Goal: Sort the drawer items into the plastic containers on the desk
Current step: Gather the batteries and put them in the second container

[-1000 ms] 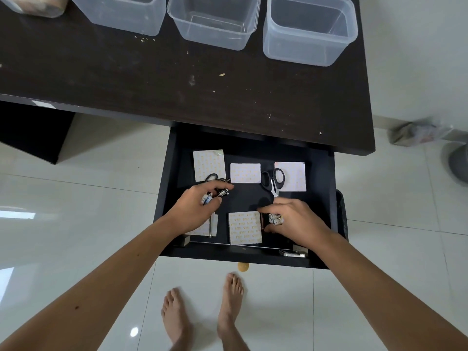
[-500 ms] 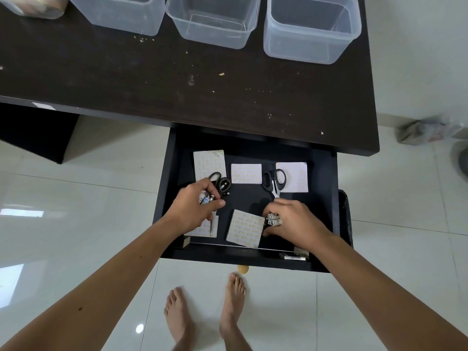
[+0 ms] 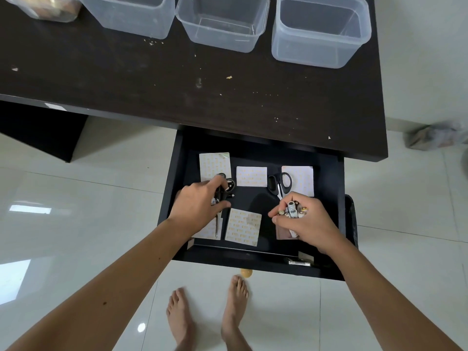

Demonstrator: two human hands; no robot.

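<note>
the step in hand looks like gathering: both hands are down in the open drawer (image 3: 174, 173), picking small items before anything goes up to the desk (image 3: 126, 79).

the right hand (image 3: 307, 219) sits near the drawer's right wall, towards its front edge, fingers curled round a bunch of small metal pieces (image 3: 292, 211), silvery and brass-tipped, too small to name for sure. the left hand (image 3: 200, 201) is by the left wall, fingers bent round a dark pair of scissors (image 3: 225, 188) and what seem to be more small metal bits.

left in the drawer: a second pair of black scissors (image 3: 279, 183) towards the back right corner, and pale printed cards (image 3: 243, 226) spread flat over the bottom, one near the front edge between the two hands.

three clear plastic containers (image 3: 320, 31) stand in a row along the desk's far edge, and all look bare inside. the next move, i judge, calls for lifting both handfuls clear of the drawer without spilling, then dropping each kind into its own container.
</note>
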